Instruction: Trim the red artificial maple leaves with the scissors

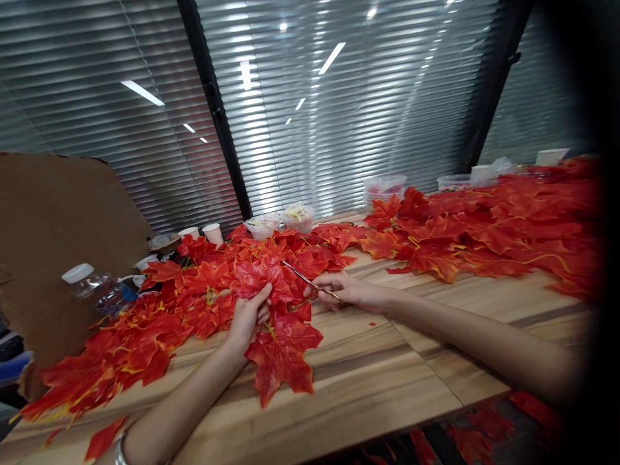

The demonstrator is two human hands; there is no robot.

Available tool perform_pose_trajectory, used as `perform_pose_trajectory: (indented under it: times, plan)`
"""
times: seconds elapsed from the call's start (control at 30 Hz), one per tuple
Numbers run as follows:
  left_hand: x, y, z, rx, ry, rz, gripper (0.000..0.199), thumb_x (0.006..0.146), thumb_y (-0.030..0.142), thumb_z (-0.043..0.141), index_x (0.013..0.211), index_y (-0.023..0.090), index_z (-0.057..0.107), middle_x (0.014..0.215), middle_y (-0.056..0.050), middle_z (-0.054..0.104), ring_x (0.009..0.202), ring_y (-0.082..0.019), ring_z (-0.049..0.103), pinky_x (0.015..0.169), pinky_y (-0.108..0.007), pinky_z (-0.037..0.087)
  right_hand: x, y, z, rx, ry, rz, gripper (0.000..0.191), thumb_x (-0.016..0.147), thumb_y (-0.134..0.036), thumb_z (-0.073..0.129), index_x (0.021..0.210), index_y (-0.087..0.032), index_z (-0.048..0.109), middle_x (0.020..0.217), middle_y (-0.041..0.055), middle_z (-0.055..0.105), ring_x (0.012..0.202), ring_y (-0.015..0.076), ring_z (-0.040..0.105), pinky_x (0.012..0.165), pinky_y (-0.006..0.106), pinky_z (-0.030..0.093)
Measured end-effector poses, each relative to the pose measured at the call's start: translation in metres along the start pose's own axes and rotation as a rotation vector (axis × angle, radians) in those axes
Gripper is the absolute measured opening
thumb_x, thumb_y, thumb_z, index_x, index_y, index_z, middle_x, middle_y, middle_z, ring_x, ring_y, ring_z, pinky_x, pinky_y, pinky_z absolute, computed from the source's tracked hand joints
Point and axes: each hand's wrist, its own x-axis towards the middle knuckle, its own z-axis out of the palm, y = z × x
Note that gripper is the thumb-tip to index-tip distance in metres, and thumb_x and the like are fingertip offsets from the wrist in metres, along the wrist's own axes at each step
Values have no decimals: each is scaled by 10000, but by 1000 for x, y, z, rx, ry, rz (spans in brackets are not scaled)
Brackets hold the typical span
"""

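Note:
My left hand (pixel 249 316) pinches a red artificial maple leaf (pixel 261 274) between thumb and fingers, raised over the wooden table. Closed around a slim pair of scissors (pixel 303 278), seen edge-on, is my right hand (pixel 334 289). The blades point up and left, beside the right side of that leaf. Below the left hand, another red maple leaf (pixel 285 355) with yellow-orange edges hangs or lies; its attachment is hidden. A tiny red scrap (pixel 372 323) rests on the table to the right.
Leaf heaps cover the table (pixel 378 381) at left (pixel 121 342) and right (pixel 494 226). Behind stand paper cups (pixel 213 234), tubs (pixel 298 217) and a plastic box (pixel 385 188). A clear bottle (pixel 99 287) leans near cardboard (pixel 58 239). Fallen leaves (pixel 489 423) show below the table edge.

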Motion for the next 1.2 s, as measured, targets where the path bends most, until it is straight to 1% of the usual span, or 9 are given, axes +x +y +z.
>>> perform_pose_trajectory:
  times: [0.2,0.47,0.57,0.67,0.8,0.97,1.07,1.13,1.2]
  plan:
    - [0,0,0,2,-6,-8,381,592,380,742,529,134,457,390,84,334,316,-5,227,332,-172,125,-2,-2,1,60,-28,-15,342,850,-445,458,964,-143,571,640,-19,403,571,89,349,517,212,261]
    - [-1,-1,-1,7,-16,-8,367,626,371,723,530,129,464,391,83,329,321,-8,223,338,-176,123,-1,-2,2,-5,18,4,393,829,-487,473,975,-137,579,597,-32,374,534,83,324,482,208,234]
    - [-1,-1,0,4,-13,-7,368,628,371,722,533,131,460,397,81,336,324,-9,226,340,-175,124,-1,-3,3,-22,29,1,368,815,-460,506,979,-140,586,600,-32,383,534,81,333,487,207,247]
    - [-2,0,0,1,-6,-6,366,631,364,722,543,132,454,412,77,355,329,-8,228,341,-173,126,0,-3,3,-54,28,-6,341,815,-434,516,974,-141,582,601,-32,387,537,79,331,490,206,250]
    - [-1,-2,-2,6,4,-10,366,653,356,710,556,138,433,429,74,369,333,-9,229,343,-175,129,2,0,2,-81,9,7,362,810,-455,515,959,-129,567,600,-34,374,532,75,322,479,202,231]
    - [1,-4,-3,0,-5,-4,364,670,345,700,555,139,423,431,72,374,335,-11,231,341,-173,133,2,2,2,-65,15,6,365,815,-458,511,960,-126,562,628,-29,383,532,71,316,480,199,229]
    - [2,-4,-3,-5,-9,0,361,663,344,705,550,137,431,415,76,359,329,-11,224,336,-173,126,0,0,3,-31,20,-3,368,845,-461,462,972,-131,562,620,-29,372,539,77,316,487,200,241]
    - [2,-4,-3,-6,-11,-5,367,660,344,707,539,137,429,398,84,330,326,-12,219,335,-172,125,-1,-1,3,-13,3,-2,376,857,-468,434,974,-135,560,608,-32,357,543,81,315,486,200,239]
    - [2,-3,-2,-8,-9,-8,364,657,342,709,540,133,435,403,79,346,327,-11,229,335,-170,131,-1,-1,2,-10,-22,-3,362,860,-459,434,966,-135,557,608,-33,350,549,83,319,485,200,232]
